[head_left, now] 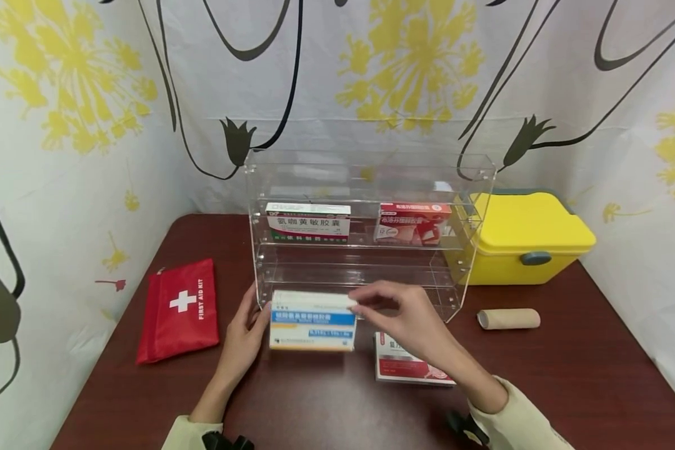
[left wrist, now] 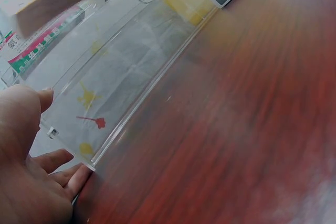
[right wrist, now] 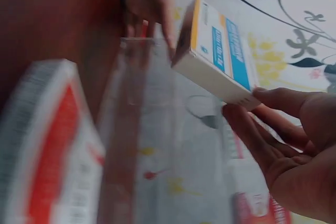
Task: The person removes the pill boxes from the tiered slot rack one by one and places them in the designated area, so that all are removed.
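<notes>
My right hand [head_left: 407, 315] pinches a white, blue and yellow medicine box [head_left: 313, 334] at its right end, between thumb and fingers. The box is held up in front of the lower part of a clear acrylic shelf rack [head_left: 365, 270]. In the right wrist view the same box [right wrist: 212, 51] is tilted, its white end towards the pinching fingertips [right wrist: 260, 95]. My left hand [head_left: 244, 340] holds the rack's lower left corner; the left wrist view shows the thumb and fingers about its side panel [left wrist: 55, 129]. A red and white medicine box [head_left: 407, 362] lies under the right forearm.
On an upper tier stand a white, green and maroon capsule box [head_left: 308, 224] and a red box [head_left: 412, 224]. A red first aid pouch [head_left: 180, 312] lies left. At right are a yellow lidded case [head_left: 531, 234] and a cardboard tube [head_left: 509, 319]. Patterned cloth hangs behind.
</notes>
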The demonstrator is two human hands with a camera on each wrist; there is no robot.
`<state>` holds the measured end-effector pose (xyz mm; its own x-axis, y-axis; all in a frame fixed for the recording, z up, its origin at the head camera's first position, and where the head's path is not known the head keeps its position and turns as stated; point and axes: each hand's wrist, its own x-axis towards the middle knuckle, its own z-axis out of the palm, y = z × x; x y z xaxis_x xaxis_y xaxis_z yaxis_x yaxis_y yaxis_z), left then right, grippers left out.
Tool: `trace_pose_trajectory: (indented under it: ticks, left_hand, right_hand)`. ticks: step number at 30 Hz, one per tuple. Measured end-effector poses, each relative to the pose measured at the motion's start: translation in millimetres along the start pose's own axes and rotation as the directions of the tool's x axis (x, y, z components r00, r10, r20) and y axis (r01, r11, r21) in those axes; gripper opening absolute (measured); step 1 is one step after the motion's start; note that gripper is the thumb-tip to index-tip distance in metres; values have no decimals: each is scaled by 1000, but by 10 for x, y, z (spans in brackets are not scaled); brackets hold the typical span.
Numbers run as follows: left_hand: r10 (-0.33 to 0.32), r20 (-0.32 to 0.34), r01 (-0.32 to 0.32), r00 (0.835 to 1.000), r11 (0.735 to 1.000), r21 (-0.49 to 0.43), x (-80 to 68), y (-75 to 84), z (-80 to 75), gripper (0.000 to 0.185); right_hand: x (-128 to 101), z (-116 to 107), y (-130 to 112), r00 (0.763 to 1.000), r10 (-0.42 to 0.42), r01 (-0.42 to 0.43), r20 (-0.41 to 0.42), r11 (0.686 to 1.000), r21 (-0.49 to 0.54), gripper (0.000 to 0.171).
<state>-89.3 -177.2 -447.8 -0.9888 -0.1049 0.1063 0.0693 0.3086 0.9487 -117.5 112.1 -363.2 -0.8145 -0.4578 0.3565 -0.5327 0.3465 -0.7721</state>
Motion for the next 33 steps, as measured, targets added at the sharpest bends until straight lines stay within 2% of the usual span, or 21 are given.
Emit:
trace_pose_trajectory:
  ticks: [2, 4, 7, 10, 18, 25, 33]
  left_hand:
    - [-12, -3, 12, 1000, 1000, 4, 0, 15, 1, 61]
    - [-12, -7, 12, 1000, 1000, -4, 0, 20, 1, 61]
    - [-16, -7, 16, 1000, 1000, -6, 0, 11, 0, 60]
    - [-24, -2, 24, 1000, 1000, -10, -3, 8, 3, 60]
    - [-3, -8, 3, 1000, 1000, -24, 7, -6, 18, 60]
    - [12, -13, -12, 1000, 999, -44, 2, -7, 19, 59]
    - [21, -15, -22, 1000, 998, -51, 4, -16, 20, 59]
  right_hand:
    - [-91, 46, 84, 995, 89, -89, 48, 996, 8, 14]
    - [-150, 104, 174, 985, 144, -143, 96, 990, -15, 11]
    - [-197, 201, 287, 966, 208, -203, 153, 978, -45, 9]
    - [-202, 286, 360, 957, 233, -223, 175, 972, -76, 7]
    - [-129, 428, 499, 966, 200, -170, 163, 968, -183, 6]
    - [-114, 506, 565, 976, 170, -125, 134, 948, -294, 4]
    - [-124, 534, 557, 976, 173, -120, 132, 934, -337, 6]
